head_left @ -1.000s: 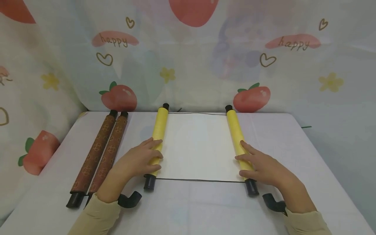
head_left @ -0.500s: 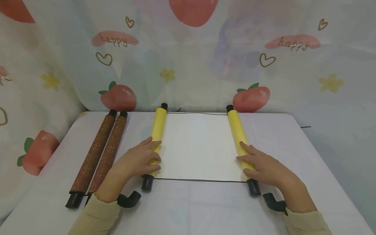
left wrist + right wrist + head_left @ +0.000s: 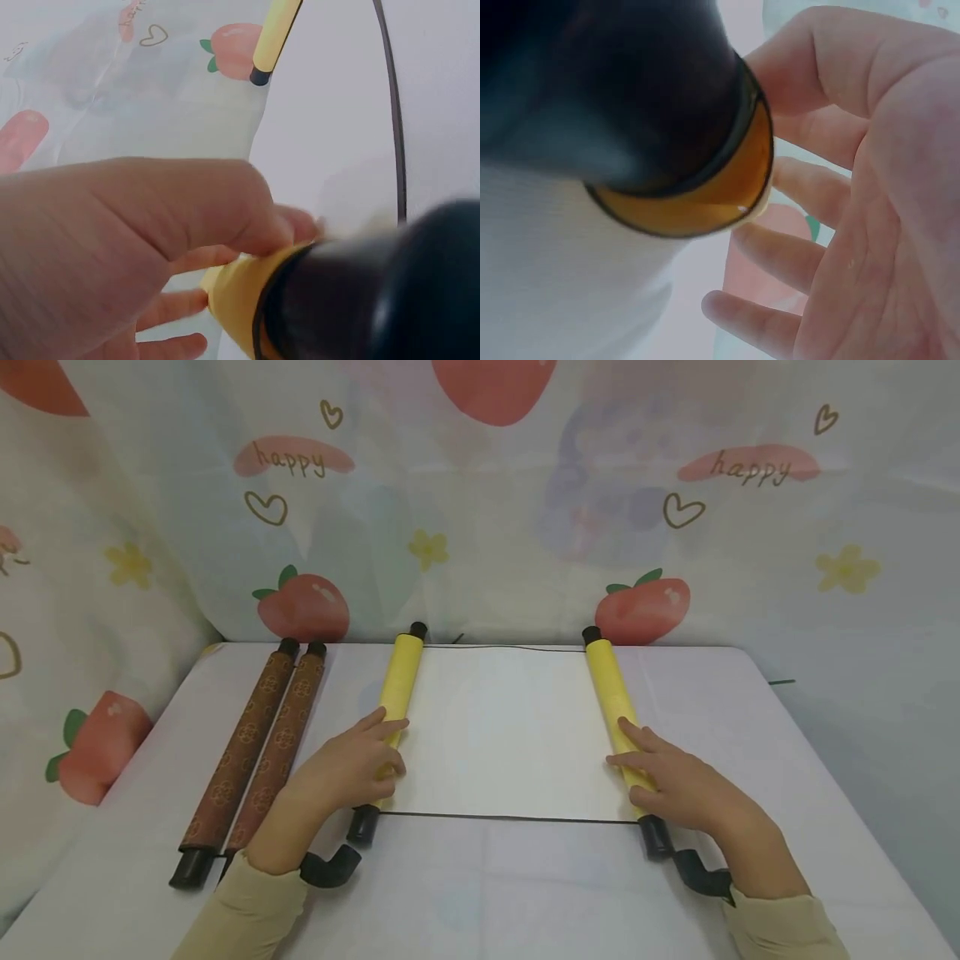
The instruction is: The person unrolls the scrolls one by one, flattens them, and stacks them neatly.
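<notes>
A white paper scroll (image 3: 502, 735) lies partly unrolled on the table, with a yellow roll and black end knobs at each side. My left hand (image 3: 347, 767) rests over the left yellow roll (image 3: 403, 668), its fingers spread and tips past the inner side. In the left wrist view the thumb touches that roll near its dark knob (image 3: 330, 292). Over the right yellow roll (image 3: 607, 677) lies my right hand (image 3: 686, 785), fingers spread. The right wrist view shows those fingers (image 3: 780, 255) reaching along the roll, whose black knob (image 3: 630, 97) fills the upper left.
Two brown patterned scrolls (image 3: 243, 735) lie side by side left of the left hand, partly behind the forearm. The white table (image 3: 480, 893) ends at a patterned cloth backdrop (image 3: 510, 527). A dark curved wrist mount (image 3: 330, 867) sits under each wrist.
Both yellow rolls have turned outward, the left one leftward and the right one rightward. More white paper shows between them. The hands have shifted only slightly, and the brown scrolls stay put.
</notes>
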The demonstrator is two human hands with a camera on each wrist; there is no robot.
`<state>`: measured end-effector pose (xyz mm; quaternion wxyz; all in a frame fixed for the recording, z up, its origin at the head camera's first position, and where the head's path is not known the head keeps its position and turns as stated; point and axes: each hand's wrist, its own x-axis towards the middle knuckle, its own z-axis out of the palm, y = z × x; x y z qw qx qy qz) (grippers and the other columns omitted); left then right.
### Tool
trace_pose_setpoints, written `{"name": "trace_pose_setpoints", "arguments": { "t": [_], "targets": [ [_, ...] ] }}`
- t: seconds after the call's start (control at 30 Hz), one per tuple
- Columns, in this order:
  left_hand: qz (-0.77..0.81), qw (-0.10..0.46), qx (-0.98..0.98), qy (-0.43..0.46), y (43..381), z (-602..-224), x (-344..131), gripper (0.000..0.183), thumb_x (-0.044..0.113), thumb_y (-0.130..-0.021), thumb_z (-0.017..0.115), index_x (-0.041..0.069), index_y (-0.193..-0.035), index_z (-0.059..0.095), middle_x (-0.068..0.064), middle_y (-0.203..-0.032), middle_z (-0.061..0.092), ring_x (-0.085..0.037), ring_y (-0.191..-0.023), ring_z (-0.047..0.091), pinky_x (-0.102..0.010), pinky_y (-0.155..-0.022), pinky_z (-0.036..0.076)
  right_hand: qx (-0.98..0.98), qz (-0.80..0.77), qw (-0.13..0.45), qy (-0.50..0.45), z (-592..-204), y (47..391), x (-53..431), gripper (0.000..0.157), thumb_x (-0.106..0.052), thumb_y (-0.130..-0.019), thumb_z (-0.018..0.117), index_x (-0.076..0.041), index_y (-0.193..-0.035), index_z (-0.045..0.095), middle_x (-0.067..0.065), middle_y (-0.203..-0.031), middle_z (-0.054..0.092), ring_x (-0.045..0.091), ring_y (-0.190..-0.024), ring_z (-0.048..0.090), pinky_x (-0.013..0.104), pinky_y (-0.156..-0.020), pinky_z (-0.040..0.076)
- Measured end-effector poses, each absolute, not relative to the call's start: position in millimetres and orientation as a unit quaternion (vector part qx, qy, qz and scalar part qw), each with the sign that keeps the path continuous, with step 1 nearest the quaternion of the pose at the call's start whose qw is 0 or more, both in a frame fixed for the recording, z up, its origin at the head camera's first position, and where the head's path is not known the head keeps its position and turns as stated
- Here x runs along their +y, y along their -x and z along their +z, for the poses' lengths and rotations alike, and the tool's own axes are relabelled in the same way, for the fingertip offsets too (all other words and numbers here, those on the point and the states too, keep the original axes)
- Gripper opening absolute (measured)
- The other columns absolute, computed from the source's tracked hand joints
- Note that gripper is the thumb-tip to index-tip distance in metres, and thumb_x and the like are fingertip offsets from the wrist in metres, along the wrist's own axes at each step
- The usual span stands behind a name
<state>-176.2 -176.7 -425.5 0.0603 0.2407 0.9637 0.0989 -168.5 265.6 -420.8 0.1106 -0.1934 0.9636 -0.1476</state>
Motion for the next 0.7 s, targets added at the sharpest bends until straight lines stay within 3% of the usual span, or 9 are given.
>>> {"name": "trace_pose_setpoints", "arguments": {
  "t": [0.2,0.33,0.5,0.7],
  "targets": [
    [0.094,0.061,0.969,-0.221,177.5,-426.9,-177.2,0.011,0.03,-0.082,0.08,0.022,-0.09,0.079,-0.008,-0.149,0.05,-0.039,-0.146,0.031,-0.053,-0.112,0.037,0.961,-0.148,0.115,0.201,-422.3,168.5,269.8,0.042,-0.029,-0.089,0.071,-0.019,-0.13,0.067,0.014,-0.163,0.026,0.044,-0.144,0.031,0.061,-0.106,0.038],
    [0.097,0.054,0.969,-0.221,178.3,-427.9,-178.6,0.009,0.022,-0.082,0.077,0.021,-0.091,0.078,-0.008,-0.149,0.05,-0.04,-0.145,0.033,-0.053,-0.11,0.039,0.962,-0.145,0.113,0.203,-423.3,169.0,271.7,0.044,-0.026,-0.087,0.073,-0.018,-0.13,0.067,0.015,-0.163,0.025,0.044,-0.143,0.034,0.06,-0.105,0.04],
    [0.101,0.06,0.967,-0.227,177.9,-427.8,-180.8,0.022,0.01,-0.078,0.073,0.021,-0.096,0.077,-0.007,-0.151,0.049,-0.04,-0.146,0.031,-0.052,-0.107,0.043,0.963,-0.145,0.112,0.197,-423.7,169.2,272.0,0.048,-0.015,-0.084,0.067,-0.017,-0.132,0.066,0.017,-0.163,0.023,0.044,-0.14,0.038,0.058,-0.102,0.043],
    [0.089,0.06,0.967,-0.231,179.4,-426.9,-182.7,0.022,0.01,-0.079,0.073,0.018,-0.099,0.078,-0.008,-0.148,0.052,-0.042,-0.145,0.032,-0.051,-0.109,0.041,0.963,-0.145,0.112,0.198,-424.0,170.1,271.6,0.048,-0.02,-0.087,0.067,-0.017,-0.134,0.064,0.015,-0.164,0.022,0.044,-0.14,0.039,0.058,-0.101,0.043]
  ]
}}
